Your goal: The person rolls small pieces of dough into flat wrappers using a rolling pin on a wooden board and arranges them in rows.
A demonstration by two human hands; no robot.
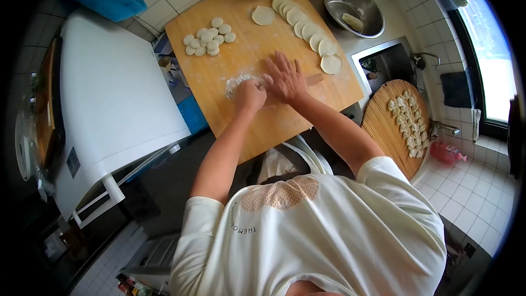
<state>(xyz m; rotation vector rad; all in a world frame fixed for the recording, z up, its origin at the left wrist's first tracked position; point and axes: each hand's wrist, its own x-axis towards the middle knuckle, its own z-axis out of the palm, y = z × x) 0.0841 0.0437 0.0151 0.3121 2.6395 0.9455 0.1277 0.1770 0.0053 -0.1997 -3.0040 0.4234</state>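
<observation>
Both hands work close together over the pale wooden board (205,87): the right hand (286,79) lies palm down with fingers spread across a slim wooden rolling pin (314,79), probably flat so the palm can press and turn it, while the left hand (250,97) is curled into a loose fist just beside it; I cannot tell what its fingers grip, since they hide it. The pin is thus under the right palm, one end showing beyond the wrist on the right. A patch of loose white flour (233,85) lies by the left fist, presumably near to keep dough from sticking. Small, thick, white dough discs (206,37) sit clustered beyond the left hand, seemingly as a stock within reach. Thin, round, cream-coloured wrappers (300,28) overlap in a curving row beyond the right hand, likely fanned to save room. Filled, pleated white dumplings (405,123) stand on a round, slatted tan tray (375,115) well to the right, probably spaced out against clinging.
</observation>
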